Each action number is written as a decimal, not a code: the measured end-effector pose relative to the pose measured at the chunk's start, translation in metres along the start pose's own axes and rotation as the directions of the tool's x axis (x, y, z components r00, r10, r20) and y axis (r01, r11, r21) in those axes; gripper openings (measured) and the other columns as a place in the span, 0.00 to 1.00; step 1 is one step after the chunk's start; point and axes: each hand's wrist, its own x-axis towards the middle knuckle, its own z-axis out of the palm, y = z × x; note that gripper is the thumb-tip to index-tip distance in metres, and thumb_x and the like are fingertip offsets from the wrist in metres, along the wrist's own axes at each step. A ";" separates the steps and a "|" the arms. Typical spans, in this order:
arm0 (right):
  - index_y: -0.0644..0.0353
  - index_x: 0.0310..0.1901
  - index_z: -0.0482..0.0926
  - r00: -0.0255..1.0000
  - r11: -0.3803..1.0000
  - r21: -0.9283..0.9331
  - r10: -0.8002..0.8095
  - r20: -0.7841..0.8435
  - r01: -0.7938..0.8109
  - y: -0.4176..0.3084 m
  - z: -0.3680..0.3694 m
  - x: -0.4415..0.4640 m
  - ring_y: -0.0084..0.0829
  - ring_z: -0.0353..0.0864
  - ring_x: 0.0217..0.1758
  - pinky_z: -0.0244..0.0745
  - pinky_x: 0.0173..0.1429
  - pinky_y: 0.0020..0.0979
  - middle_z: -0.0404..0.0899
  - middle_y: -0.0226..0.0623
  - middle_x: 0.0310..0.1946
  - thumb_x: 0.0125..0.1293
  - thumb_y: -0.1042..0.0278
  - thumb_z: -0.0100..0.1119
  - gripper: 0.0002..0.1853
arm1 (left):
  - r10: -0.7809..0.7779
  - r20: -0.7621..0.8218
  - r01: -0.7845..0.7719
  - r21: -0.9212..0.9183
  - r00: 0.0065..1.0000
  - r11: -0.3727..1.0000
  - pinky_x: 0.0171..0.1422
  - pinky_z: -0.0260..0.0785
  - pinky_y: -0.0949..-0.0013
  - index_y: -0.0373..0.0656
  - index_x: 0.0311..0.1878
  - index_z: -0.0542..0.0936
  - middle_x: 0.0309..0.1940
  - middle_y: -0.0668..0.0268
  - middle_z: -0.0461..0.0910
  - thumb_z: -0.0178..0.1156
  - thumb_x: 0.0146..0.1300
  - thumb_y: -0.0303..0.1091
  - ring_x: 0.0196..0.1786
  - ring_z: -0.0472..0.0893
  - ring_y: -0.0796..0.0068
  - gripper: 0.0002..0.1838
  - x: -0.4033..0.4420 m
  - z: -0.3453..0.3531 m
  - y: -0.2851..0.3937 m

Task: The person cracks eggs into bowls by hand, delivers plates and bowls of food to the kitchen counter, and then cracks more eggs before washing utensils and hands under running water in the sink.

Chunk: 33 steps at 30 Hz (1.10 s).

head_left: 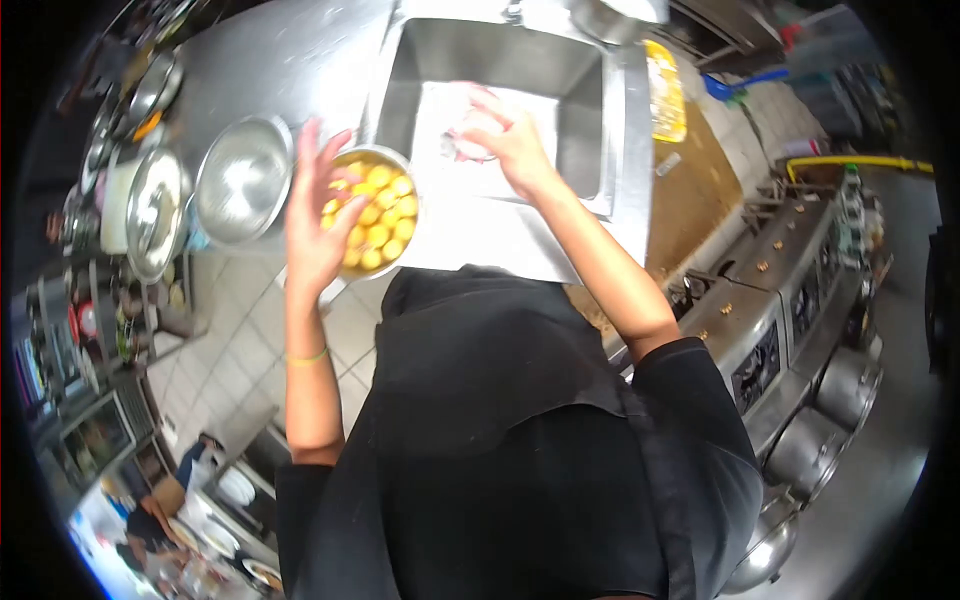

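My left hand (316,225) is over the left side of a metal bowl (416,218), its fingers spread and slightly blurred, with nothing visible gripped in them. In the bowl, several round yellow pieces (377,236) sit in liquid; they look like peeled potatoes, though I cannot be sure. My right hand (508,142) reaches into the metal sink (580,130), fingers bent and smeared by motion. Around its fingertips is a blurred whitish and pinkish patch (462,140); whether the hand holds it, I cannot make out.
A large metal bowl (240,185) stands left of the yellow pieces, beside a metal colander (155,212). A yellow package (664,90) lies right of the sink. Stoves (745,320) and large pots (805,450) line the right. Another person (150,515) is at lower left.
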 end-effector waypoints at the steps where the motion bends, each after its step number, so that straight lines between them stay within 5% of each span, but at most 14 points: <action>1: 0.59 0.62 0.69 0.988 0.991 0.131 0.019 -0.154 0.001 -0.010 -0.025 -0.001 0.24 0.80 0.36 0.74 0.35 0.23 0.80 0.33 0.40 0.59 0.68 0.62 0.28 | 0.014 -0.016 -0.015 -0.018 1.000 1.000 0.50 0.67 0.75 0.42 0.74 0.47 0.62 0.55 0.69 0.57 0.53 0.18 0.42 0.74 0.80 0.45 0.001 0.004 0.006; 2: 0.61 0.65 0.61 0.952 0.960 0.207 -0.127 -0.279 0.189 -0.017 -0.061 0.002 0.26 0.80 0.30 0.75 0.32 0.23 0.79 0.38 0.43 0.61 0.68 0.58 0.30 | 0.025 -0.044 -0.026 -0.030 0.999 0.999 0.50 0.67 0.76 0.40 0.73 0.48 0.62 0.53 0.68 0.56 0.53 0.18 0.42 0.73 0.79 0.45 0.000 0.006 0.013; 3: 0.60 0.65 0.59 0.878 0.910 -0.269 -0.387 -0.282 0.315 -0.019 -0.119 0.009 0.28 0.81 0.28 0.77 0.30 0.24 0.78 0.40 0.44 0.63 0.67 0.57 0.30 | 0.004 -0.067 -0.010 -0.087 0.998 0.996 0.50 0.66 0.76 0.39 0.73 0.47 0.62 0.52 0.68 0.55 0.54 0.18 0.42 0.73 0.79 0.44 -0.002 0.009 0.018; 6: 0.60 0.58 0.71 0.495 0.813 -0.318 -0.558 -0.666 0.488 -0.069 -0.206 0.016 0.26 0.79 0.28 0.74 0.26 0.23 0.79 0.38 0.37 0.62 0.73 0.57 0.21 | -0.023 -0.093 0.016 -0.072 0.995 0.997 0.50 0.66 0.77 0.40 0.74 0.47 0.62 0.52 0.68 0.55 0.56 0.19 0.42 0.73 0.80 0.43 -0.013 0.012 0.014; 9: 0.53 0.66 0.64 0.631 0.943 -0.332 -0.254 -0.733 -0.005 -0.005 -0.335 0.026 0.27 0.80 0.32 0.76 0.26 0.25 0.79 0.41 0.40 0.58 0.67 0.65 0.33 | -0.067 -0.123 0.061 -0.053 0.990 0.997 0.49 0.66 0.78 0.41 0.74 0.45 0.62 0.52 0.67 0.56 0.57 0.20 0.42 0.73 0.80 0.43 -0.029 0.019 0.008; 11: 0.54 0.72 0.48 0.528 0.913 -0.196 0.024 -0.849 -0.357 0.100 -0.431 0.014 0.24 0.73 0.17 0.64 0.15 0.24 0.76 0.34 0.26 0.59 0.65 0.65 0.44 | -0.084 -0.158 0.084 -0.007 0.984 0.996 0.49 0.66 0.77 0.42 0.74 0.45 0.62 0.52 0.67 0.56 0.59 0.22 0.42 0.74 0.80 0.43 -0.040 0.025 0.008; 14: 0.59 0.67 0.58 0.480 0.974 0.009 0.119 -0.869 -0.226 0.100 -0.363 -0.035 0.25 0.71 0.14 0.61 0.13 0.22 0.77 0.36 0.27 0.63 0.65 0.60 0.33 | -0.133 -0.253 0.149 0.047 0.958 0.988 0.50 0.66 0.76 0.42 0.74 0.43 0.62 0.52 0.67 0.59 0.60 0.27 0.42 0.75 0.79 0.45 -0.066 0.019 -0.002; 17: 0.61 0.62 0.65 0.774 0.957 0.088 0.275 -0.571 -0.275 0.062 -0.246 -0.059 0.26 0.78 0.29 0.72 0.30 0.22 0.77 0.36 0.34 0.62 0.75 0.54 0.25 | -0.230 -0.319 0.233 -0.030 0.920 0.972 0.49 0.67 0.76 0.41 0.74 0.46 0.61 0.53 0.68 0.59 0.60 0.27 0.43 0.75 0.79 0.43 -0.088 0.023 -0.005; 19: 0.55 0.56 0.73 0.912 0.905 -0.184 0.340 -0.231 -0.384 0.059 -0.201 -0.065 0.25 0.77 0.35 0.74 0.39 0.26 0.78 0.38 0.37 0.57 0.73 0.59 0.22 | -0.261 -0.291 0.255 -0.058 0.920 0.965 0.51 0.67 0.75 0.40 0.73 0.49 0.59 0.53 0.69 0.58 0.61 0.25 0.42 0.75 0.79 0.40 -0.088 0.025 -0.009; 22: 0.56 0.55 0.75 0.990 0.550 -0.830 0.140 -0.014 -0.089 0.062 -0.139 -0.061 0.46 0.78 0.51 0.72 0.55 0.39 0.79 0.48 0.48 0.54 0.61 0.67 0.26 | -0.231 -0.255 0.235 -0.015 0.939 0.972 0.49 0.68 0.75 0.42 0.73 0.51 0.57 0.55 0.70 0.56 0.60 0.22 0.40 0.75 0.81 0.39 -0.069 0.039 0.003; 25: 0.57 0.53 0.76 0.996 0.501 -0.861 0.012 -0.091 -0.085 0.066 -0.109 -0.068 0.47 0.78 0.50 0.72 0.54 0.40 0.79 0.49 0.47 0.53 0.60 0.67 0.25 | -0.153 -0.204 0.185 0.144 0.967 0.972 0.51 0.68 0.75 0.41 0.73 0.51 0.57 0.56 0.71 0.58 0.60 0.23 0.41 0.75 0.80 0.39 -0.054 0.044 0.008; 28: 0.58 0.53 0.76 0.979 0.378 -0.924 0.205 0.018 -0.063 0.086 -0.102 -0.079 0.46 0.79 0.47 0.74 0.51 0.40 0.79 0.49 0.46 0.54 0.60 0.67 0.25 | -0.182 -0.164 0.204 0.126 0.969 0.971 0.50 0.70 0.73 0.42 0.72 0.55 0.56 0.60 0.73 0.57 0.58 0.23 0.41 0.75 0.80 0.38 -0.047 0.057 0.010; 32: 0.56 0.60 0.72 0.966 0.773 -0.590 0.257 -0.044 -0.232 0.056 -0.086 -0.065 0.24 0.74 0.21 0.73 0.32 0.26 0.80 0.51 0.43 0.63 0.55 0.60 0.26 | -0.237 -0.026 0.237 0.007 0.971 0.971 0.50 0.70 0.74 0.43 0.70 0.60 0.57 0.63 0.71 0.54 0.57 0.21 0.41 0.75 0.81 0.35 -0.037 0.070 0.006; 33: 0.58 0.62 0.68 0.953 0.942 -0.193 0.293 0.071 -0.275 0.043 -0.072 -0.059 0.23 0.73 0.21 0.72 0.30 0.23 0.80 0.50 0.39 0.67 0.52 0.52 0.26 | -0.227 0.030 0.229 -0.060 0.973 0.972 0.49 0.70 0.74 0.43 0.70 0.60 0.58 0.64 0.70 0.54 0.57 0.20 0.41 0.75 0.81 0.34 -0.033 0.070 -0.002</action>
